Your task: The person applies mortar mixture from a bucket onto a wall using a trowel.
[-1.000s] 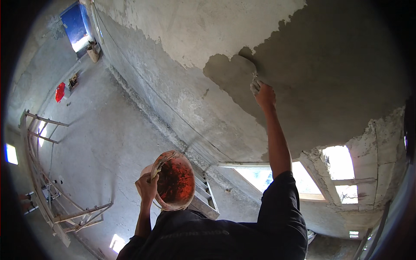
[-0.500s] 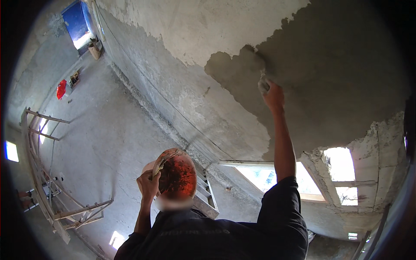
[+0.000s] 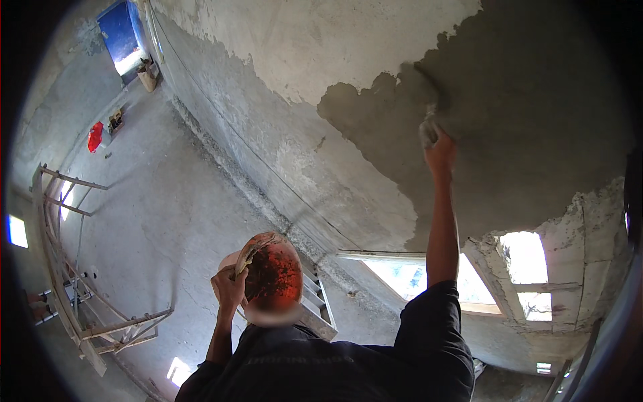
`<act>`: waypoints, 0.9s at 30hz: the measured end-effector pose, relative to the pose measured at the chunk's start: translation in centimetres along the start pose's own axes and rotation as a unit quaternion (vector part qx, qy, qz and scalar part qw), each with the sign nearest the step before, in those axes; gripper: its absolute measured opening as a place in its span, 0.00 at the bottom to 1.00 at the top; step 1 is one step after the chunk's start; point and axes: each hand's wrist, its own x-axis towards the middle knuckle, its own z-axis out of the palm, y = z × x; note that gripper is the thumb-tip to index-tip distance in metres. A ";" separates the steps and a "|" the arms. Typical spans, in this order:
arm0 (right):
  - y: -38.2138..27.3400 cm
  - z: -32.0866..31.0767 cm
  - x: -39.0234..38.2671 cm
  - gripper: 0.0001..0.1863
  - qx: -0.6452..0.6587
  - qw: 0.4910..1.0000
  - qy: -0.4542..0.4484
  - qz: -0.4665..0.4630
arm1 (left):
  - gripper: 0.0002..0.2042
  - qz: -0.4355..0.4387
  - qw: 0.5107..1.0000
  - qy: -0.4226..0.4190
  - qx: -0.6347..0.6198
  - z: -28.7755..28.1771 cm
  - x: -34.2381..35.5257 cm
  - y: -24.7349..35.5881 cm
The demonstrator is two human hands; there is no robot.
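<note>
My right hand (image 3: 441, 151) is raised to the wall and closed round the handle of a plastering trowel (image 3: 430, 86), its blade blurred against the wet plaster. This dark grey plaster (image 3: 522, 120) has a ragged edge to the left, beside the paler dry wall (image 3: 321, 47). Lower down, my left hand (image 3: 230, 285) grips the crusted, whitish rim of a round orange-red bowl-like container (image 3: 276, 275). Dark smears mark the container's surface; its lower end is blurred. My left fingers are partly hidden behind the rim.
A wooden trestle frame (image 3: 127, 328) stands on the concrete floor (image 3: 161, 201) at left. Behind the container is a wooden frame with slats (image 3: 318, 301). Window openings (image 3: 526, 258) lie below the plaster. A red object (image 3: 96, 137) and a sack (image 3: 147, 77) lie near the blue door (image 3: 120, 33).
My right hand and the trowel have moved a little to the right across the plaster. My left hand and the container have hardly shifted.
</note>
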 end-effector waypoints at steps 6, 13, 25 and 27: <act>-1.7 4.2 -1.6 0.21 -0.139 0.974 -0.178 0.006 | 0.13 -0.005 1.000 -0.006 0.008 0.0 -0.1 0.4; -1.9 3.4 0.0 0.18 -0.152 0.983 -0.103 -0.008 | 0.12 0.014 1.000 0.005 -0.008 0.5 -0.2 0.2; -3.6 -1.5 0.8 0.23 -0.060 0.994 -0.087 0.017 | 0.12 0.027 0.999 0.011 -0.016 0.7 -0.1 0.5; -3.0 -0.8 0.5 0.23 -0.050 0.995 -0.081 0.019 | 0.12 0.037 0.999 0.016 -0.020 0.7 0.1 0.4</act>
